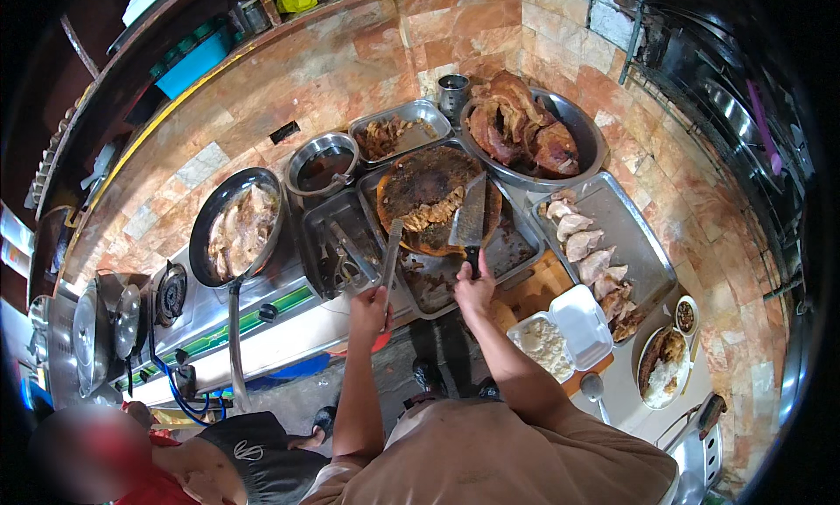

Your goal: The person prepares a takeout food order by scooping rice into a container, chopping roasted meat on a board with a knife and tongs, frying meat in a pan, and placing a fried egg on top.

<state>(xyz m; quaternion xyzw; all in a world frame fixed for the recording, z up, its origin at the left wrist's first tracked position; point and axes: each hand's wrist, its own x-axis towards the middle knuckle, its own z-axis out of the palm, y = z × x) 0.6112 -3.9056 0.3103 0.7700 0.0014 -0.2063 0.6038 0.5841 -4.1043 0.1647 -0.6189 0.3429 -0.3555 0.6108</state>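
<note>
My right hand (476, 287) grips the black handle of a cleaver (470, 211), whose broad blade lies over the right part of a round wooden chopping block (420, 177). My left hand (371, 313) is closed around metal tongs (392, 252), their tips at the block's front left edge. Chopped meat (434, 213) lies in a row on the block between the two tools. Under the block is a large metal tray (430, 288) with scraps and juices in it.
Left are a frying pan (237, 226) with meat on a gas stove, a pot of dark liquid (325, 167) and a tray of utensils (338, 249). Right are a basin of roasted meat (525, 131), a tray of meat pieces (600, 242) and a foam box of rice (545, 341). Another person is at lower left.
</note>
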